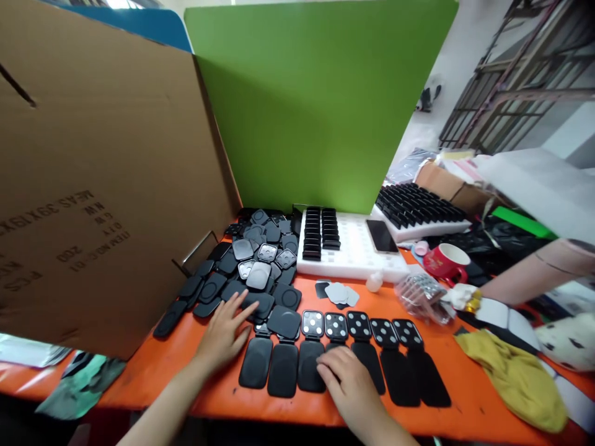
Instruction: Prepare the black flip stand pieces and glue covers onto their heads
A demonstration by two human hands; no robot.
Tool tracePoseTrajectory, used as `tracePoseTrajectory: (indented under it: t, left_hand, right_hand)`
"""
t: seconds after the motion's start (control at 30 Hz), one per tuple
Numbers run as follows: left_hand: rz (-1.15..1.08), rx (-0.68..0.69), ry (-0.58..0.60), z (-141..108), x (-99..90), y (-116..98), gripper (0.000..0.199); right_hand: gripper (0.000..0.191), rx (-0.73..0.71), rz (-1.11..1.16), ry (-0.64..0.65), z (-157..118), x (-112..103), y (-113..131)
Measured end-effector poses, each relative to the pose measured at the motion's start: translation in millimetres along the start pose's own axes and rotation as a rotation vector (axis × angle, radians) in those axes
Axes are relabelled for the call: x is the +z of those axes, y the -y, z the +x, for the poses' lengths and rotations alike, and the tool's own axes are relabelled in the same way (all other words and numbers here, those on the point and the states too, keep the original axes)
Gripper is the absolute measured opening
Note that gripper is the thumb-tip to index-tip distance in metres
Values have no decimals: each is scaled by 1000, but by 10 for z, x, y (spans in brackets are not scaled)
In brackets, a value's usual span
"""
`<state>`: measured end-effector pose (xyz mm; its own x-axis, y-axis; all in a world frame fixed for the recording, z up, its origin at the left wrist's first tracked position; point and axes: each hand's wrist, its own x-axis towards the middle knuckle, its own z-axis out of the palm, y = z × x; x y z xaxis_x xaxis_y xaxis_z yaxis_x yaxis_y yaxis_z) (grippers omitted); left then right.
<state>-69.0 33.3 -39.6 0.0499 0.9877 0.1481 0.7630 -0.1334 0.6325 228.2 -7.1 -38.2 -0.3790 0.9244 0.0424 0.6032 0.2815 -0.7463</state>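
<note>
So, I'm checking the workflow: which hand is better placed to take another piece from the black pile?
Probably the left hand: its fingers already touch the pile of black cases. The right hand rests on the opened row.

We count seven opened black plastic flip cases (320, 359) in the front row on the orange table (465, 409), five showing white dots (359, 325). One loose heap of black square case parts (253, 266), too many to count. Two hands: left hand (225, 331), right hand (346, 378). Two white foam trays (357, 251), one dark smartphone (381, 236), one red ceramic mug (446, 261), one yellow cloth (515, 371), one green board (316, 99), one brown cardboard sheet (102, 173).
</note>
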Motion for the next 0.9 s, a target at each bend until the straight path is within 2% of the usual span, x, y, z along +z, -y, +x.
tracePoseTrajectory:
  t: [0.1,0.23,0.33,0.47,0.57,0.73,0.9]
  left_hand:
    - [139,123,99,110,-19,57,37]
    - [294,182,130,342,7,142,36]
    - [398,150,63,473,102,182,39]
    - [491,83,-51,603,280,161,46]
    - [525,70,-85,656,364,116,48]
    - [559,92,-99,645,375,93,48]
    - [568,87,-138,623,373,114,53]
  right_hand:
    - [26,-67,-156,17,254,30,75]
    - [40,-38,-272,66,555,173,48]
    - [49,-41,-291,76,615,291,10]
    - [45,-59,-304,32,581,365,24]
    - [44,-60,-320,-7,635,370,91]
    - [47,-63,-442,-65,876,416,209]
    - [49,-120,-576,-57,1086,414,171]
